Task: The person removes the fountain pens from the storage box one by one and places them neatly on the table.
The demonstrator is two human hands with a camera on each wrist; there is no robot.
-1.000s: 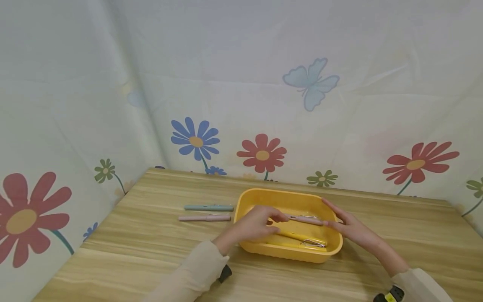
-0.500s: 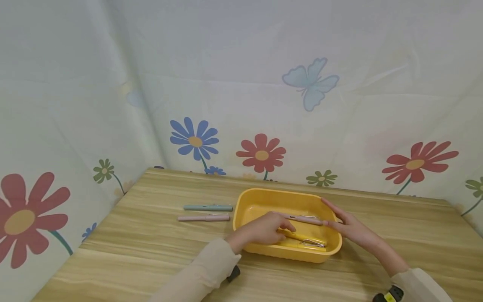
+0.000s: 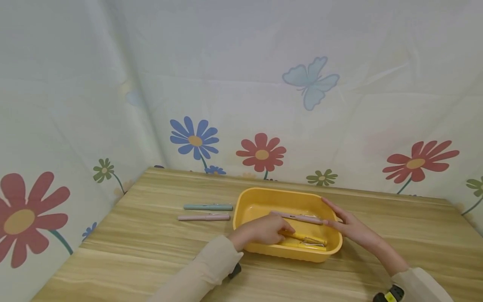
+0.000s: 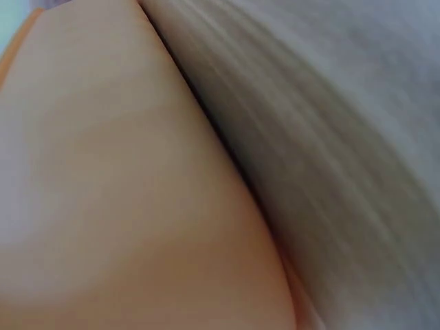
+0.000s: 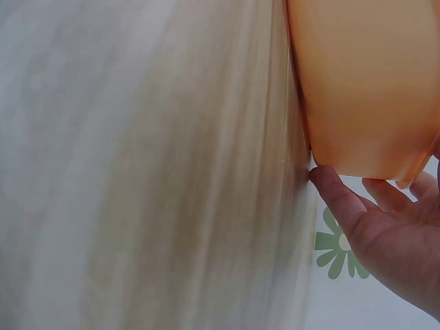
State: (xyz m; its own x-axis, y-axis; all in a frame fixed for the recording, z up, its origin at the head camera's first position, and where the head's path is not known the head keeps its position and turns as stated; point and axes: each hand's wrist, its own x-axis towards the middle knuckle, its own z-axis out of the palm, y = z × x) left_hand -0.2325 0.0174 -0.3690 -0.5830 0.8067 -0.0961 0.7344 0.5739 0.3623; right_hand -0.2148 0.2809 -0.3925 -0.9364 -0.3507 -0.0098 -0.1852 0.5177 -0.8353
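Note:
In the head view a yellow plastic bin stands on the table. My left hand reaches into it and pinches one end of a yellow pen between thumb and fingers. A second yellow pen lies just in front, partly hidden. Behind them rests a pale pink pen with a metal clip. My right hand holds the bin's right end, thumb over the rim and fingers outside. The right wrist view has this hand against the bin's outer wall. Only the bin's wall fills much of the left wrist view.
Left of the bin a teal pen and another pale pink pen lie side by side on the wooden table. A flower-printed cloth hangs behind the table.
My left hand has moved right and down inside the bin, from beside the pink pen onto the yellow pen, which has shifted slightly. The right hand and the bin stay put.

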